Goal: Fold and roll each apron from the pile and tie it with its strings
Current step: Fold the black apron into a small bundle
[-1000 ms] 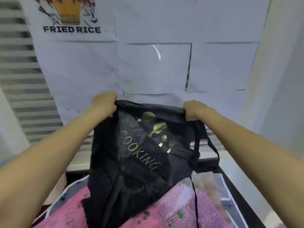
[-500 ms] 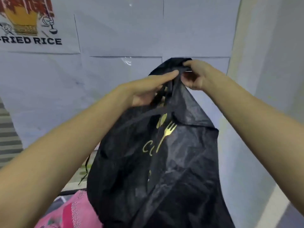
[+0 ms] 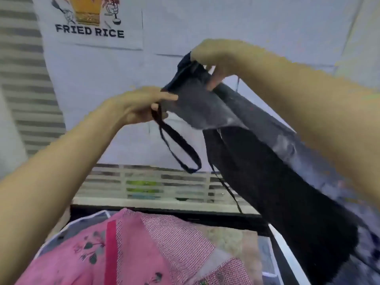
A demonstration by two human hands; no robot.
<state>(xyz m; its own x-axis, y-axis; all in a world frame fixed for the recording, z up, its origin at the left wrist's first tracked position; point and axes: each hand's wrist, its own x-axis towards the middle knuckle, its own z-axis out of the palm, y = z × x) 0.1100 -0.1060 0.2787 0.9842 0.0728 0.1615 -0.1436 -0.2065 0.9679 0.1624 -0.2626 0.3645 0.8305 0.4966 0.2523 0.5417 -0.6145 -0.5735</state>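
Both hands hold black apron [image 3: 257, 161] up: left hand [image 3: 141, 105] fingers pinch top edge w/ strap loop [image 3: 176, 149], right hand [image 3: 213, 60] grips other corner.

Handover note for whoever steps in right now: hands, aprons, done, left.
Left hand: grips the black apron at its top edge, with the strap loop hanging from it.
Right hand: grips the same top edge, higher up.
Black apron hangs in the air, unfolded. Pink aprons lie piled below.
Done: black apron picked up.
Left: fold, roll and tie it, then the pile.
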